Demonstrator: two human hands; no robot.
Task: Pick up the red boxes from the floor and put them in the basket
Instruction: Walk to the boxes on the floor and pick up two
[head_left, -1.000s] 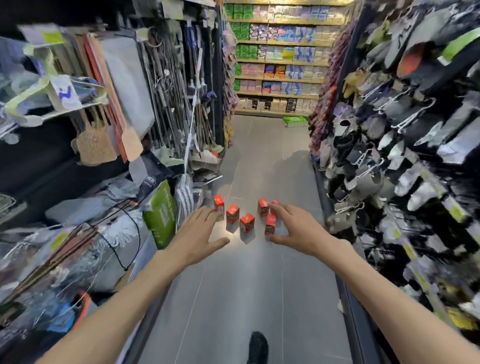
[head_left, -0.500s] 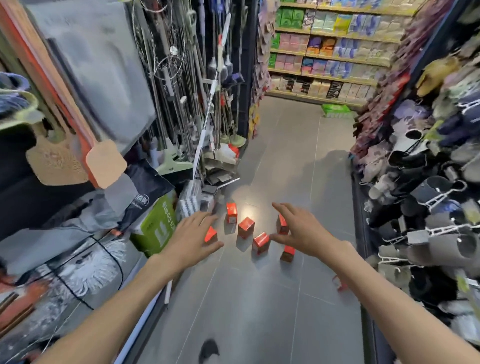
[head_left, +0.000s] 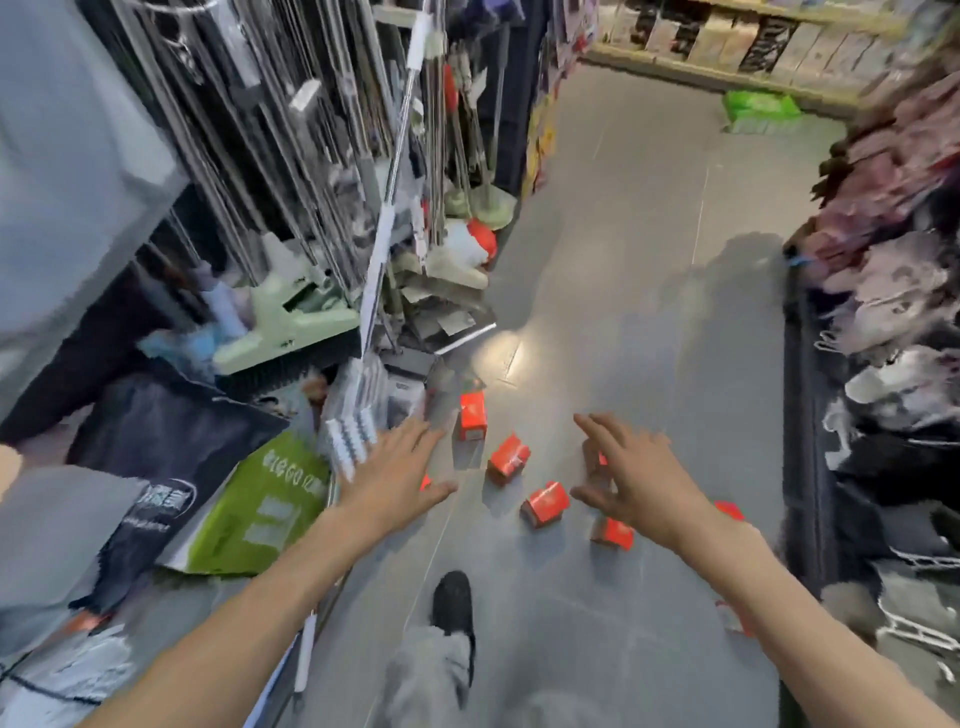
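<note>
Right hand (head_left: 636, 480): spread, empty, over boxes at 1 o'clock.
Left hand (head_left: 396, 475): spread, empty, 11 o'clock.
Red boxes (head_left: 545, 503): scattered on floor (head_left: 623, 249) between hands; likely light, stiff cardboard; pinch opposite flat faces.
Basket: unseen.

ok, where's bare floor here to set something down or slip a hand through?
Free: the wide grey floor beyond the red boxes, up to the green pack; also the strip between the black shoe and the right forearm. Crowded: the box cluster between left hand and right hand, and the mop clutter along the left edge.
</note>
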